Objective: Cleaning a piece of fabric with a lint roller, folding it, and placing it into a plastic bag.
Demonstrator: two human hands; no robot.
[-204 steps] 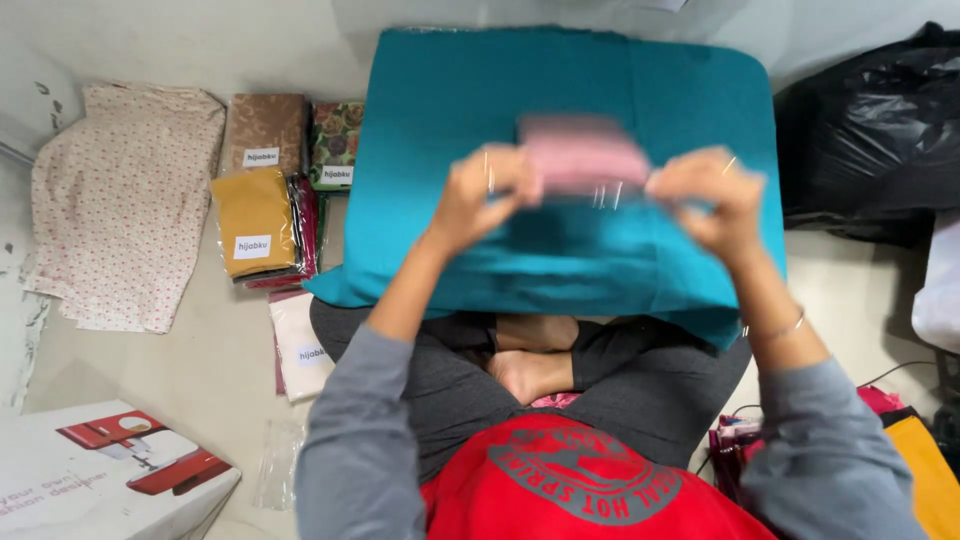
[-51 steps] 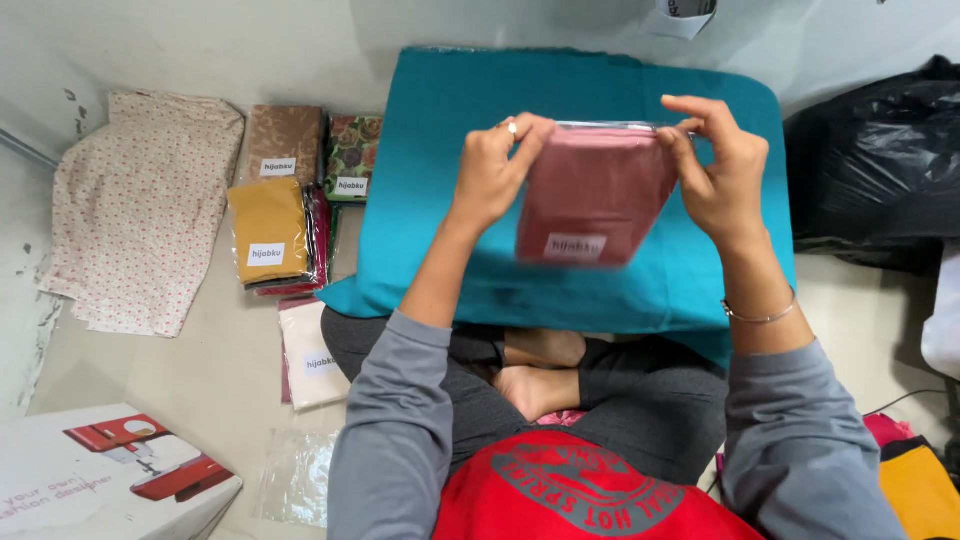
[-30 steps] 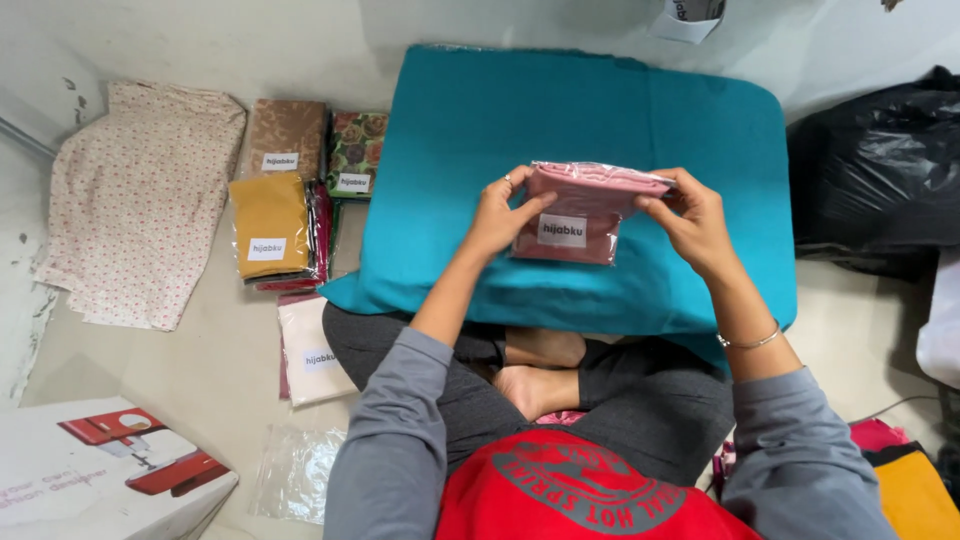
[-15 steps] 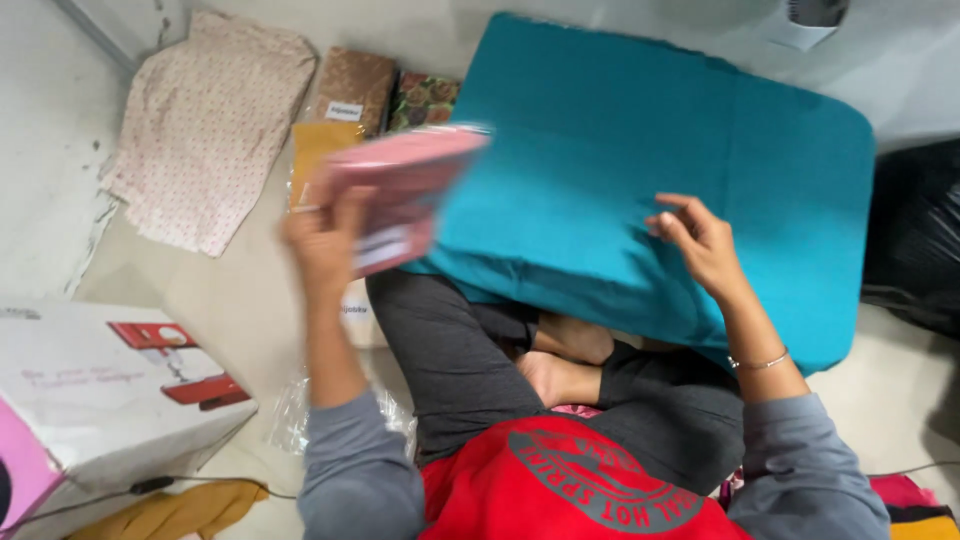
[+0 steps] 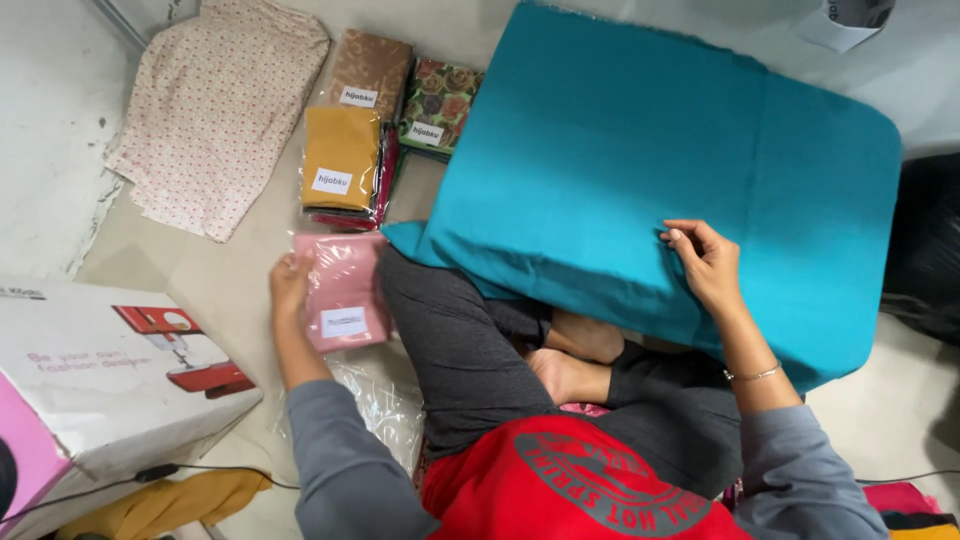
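My left hand (image 5: 291, 283) grips the left edge of a pink folded cloth in a clear bag (image 5: 342, 290) and holds it low at the floor beside my left knee. Just beyond it lies a stack of bagged cloths with a mustard one (image 5: 341, 157) on top. My right hand (image 5: 707, 262) lies flat, fingers apart, on the large teal cloth (image 5: 640, 170) spread over my lap and the floor ahead.
A brown bagged cloth (image 5: 371, 70) and a flowered one (image 5: 441, 100) lie behind the stack. A cream dotted fabric (image 5: 213, 110) is spread at far left. A white cardboard box (image 5: 95, 370) stands at near left, empty clear bags (image 5: 385, 405) beside my leg, a black bag (image 5: 925, 250) at right.
My left hand has carried the pink bagged cloth down from in front of me to the floor at my left. My right hand let go of it and settled on the teal cloth.
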